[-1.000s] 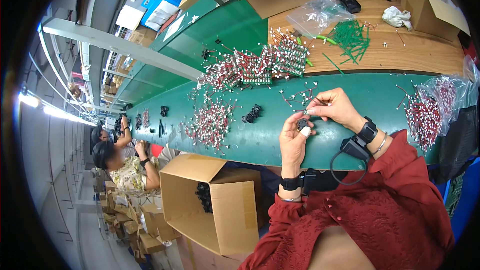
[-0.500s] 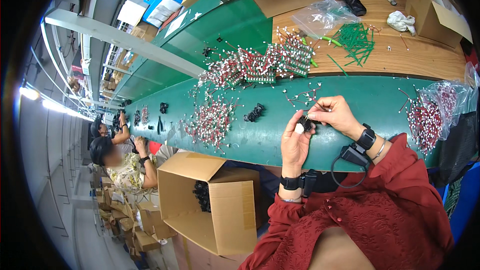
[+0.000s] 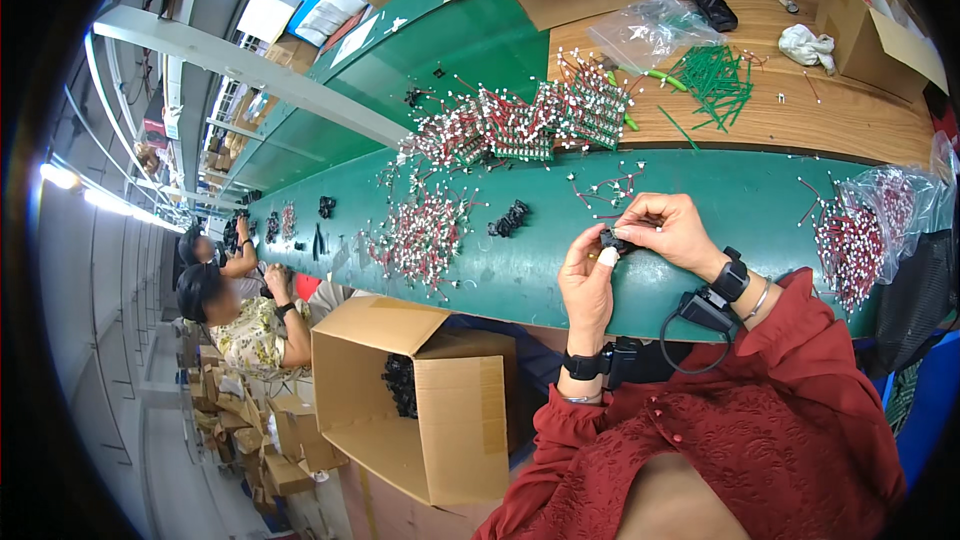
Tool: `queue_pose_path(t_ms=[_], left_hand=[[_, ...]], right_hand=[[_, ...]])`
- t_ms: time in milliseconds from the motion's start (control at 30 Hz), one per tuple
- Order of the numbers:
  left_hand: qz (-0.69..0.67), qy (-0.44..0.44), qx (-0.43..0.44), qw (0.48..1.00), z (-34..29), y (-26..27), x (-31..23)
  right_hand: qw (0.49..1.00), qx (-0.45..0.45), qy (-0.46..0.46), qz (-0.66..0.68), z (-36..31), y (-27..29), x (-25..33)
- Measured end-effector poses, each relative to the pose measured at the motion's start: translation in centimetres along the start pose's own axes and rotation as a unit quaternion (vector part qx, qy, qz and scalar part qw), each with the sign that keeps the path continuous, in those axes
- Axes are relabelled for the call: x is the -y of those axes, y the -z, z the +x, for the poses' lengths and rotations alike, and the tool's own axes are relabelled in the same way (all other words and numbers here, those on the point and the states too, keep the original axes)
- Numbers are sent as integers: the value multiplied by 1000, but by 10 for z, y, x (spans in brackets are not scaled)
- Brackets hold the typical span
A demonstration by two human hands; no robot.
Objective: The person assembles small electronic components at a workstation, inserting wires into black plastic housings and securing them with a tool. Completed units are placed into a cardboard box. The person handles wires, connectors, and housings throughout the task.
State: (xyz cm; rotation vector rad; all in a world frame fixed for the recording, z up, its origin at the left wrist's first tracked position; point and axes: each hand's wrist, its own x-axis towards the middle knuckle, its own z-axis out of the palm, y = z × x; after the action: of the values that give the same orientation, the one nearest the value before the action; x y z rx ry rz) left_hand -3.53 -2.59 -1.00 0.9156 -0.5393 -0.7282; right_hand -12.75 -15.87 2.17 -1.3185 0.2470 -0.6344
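Both my hands meet over the green bench, pinched on one small black plastic part. My left hand grips it from the left, with something white on the thumb tip. From the right, my right hand holds the same part between thumb and fingertips. Fingers hide most of the part, so its exact kind is unclear. Just beyond my hands lie a few loose red-and-black wires with white connectors. To the left is a small cluster of black parts.
A heap of wired connectors lies left, with wired green circuit boards behind it. Green strips sit on the wooden top. A bag of wired connectors is at right. An open cardboard box stands below the bench; co-workers sit far left.
My left thumb has shifted onto the near side of the black part, which has turned slightly between my fingers. My right hand has stayed nearly in place.
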Motion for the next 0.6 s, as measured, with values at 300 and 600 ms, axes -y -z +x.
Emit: queue_pose_path(t_ms=[300,600], left_hand=[[176,-98,-15,979,-1,-9,-7],[207,-100,-3,973,0,-7,-6]], right_hand=[[963,28,174,-202,0,0,14],[997,12,-76,1,0,0,11]])
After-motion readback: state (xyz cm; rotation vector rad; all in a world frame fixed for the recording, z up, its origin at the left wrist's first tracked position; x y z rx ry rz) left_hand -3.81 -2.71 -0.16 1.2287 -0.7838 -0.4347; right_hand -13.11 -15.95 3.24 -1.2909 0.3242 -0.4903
